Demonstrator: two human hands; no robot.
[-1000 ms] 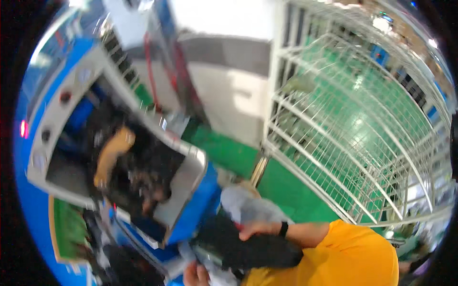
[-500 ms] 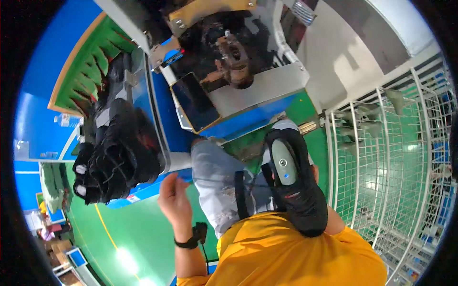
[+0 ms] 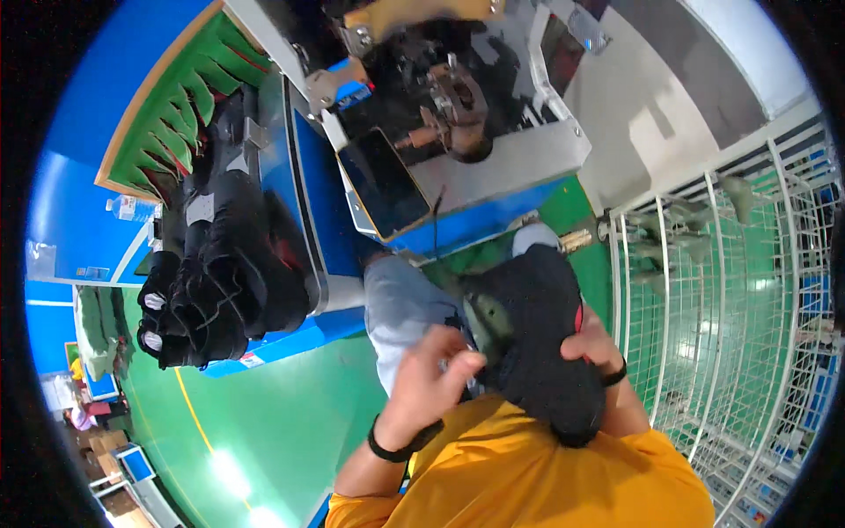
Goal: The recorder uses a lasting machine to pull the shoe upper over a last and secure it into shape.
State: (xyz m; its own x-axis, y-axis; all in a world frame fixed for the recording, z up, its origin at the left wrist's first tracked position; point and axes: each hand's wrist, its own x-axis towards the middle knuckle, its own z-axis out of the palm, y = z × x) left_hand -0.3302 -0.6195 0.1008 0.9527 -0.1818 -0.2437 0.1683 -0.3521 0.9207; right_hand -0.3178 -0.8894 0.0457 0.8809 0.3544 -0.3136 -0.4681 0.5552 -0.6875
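Toward four o'clock, above the lap, gripping a black knit shoe [image 3: 541, 339] in the right hand [image 3: 597, 345], with the thumb laid along its side near a red patch and the other fingers hidden. Around six o'clock, holding the left hand [image 3: 431, 380] just beside the shoe, with fingers half curled and thumb stretched toward it; cannot tell whether pinching or touching anything. Inside the shoe's opening, at its left, partly visible: a blurred grey-green shoe last [image 3: 488, 321].

Compared with half a second ago, brought the left hand in from beside the knee; rolled the shoe, taking the last's flat top and blue dot out of sight; brought the right hand from mostly behind the shoe into fuller view.

On the lined-up black shoes [image 3: 238, 264] at nine o'clock, a white tag [image 3: 201, 209]; between nine and ten, a clear plastic bottle [image 3: 132, 209] with a bluish label; near eight, a red-and-white sticker [image 3: 253, 359] on a blue edge. Too small to read, all three. Toward eleven, a dark flat panel [image 3: 383, 180] on the machine [image 3: 528, 158]; at three, a white wire rack [image 3: 662, 290].
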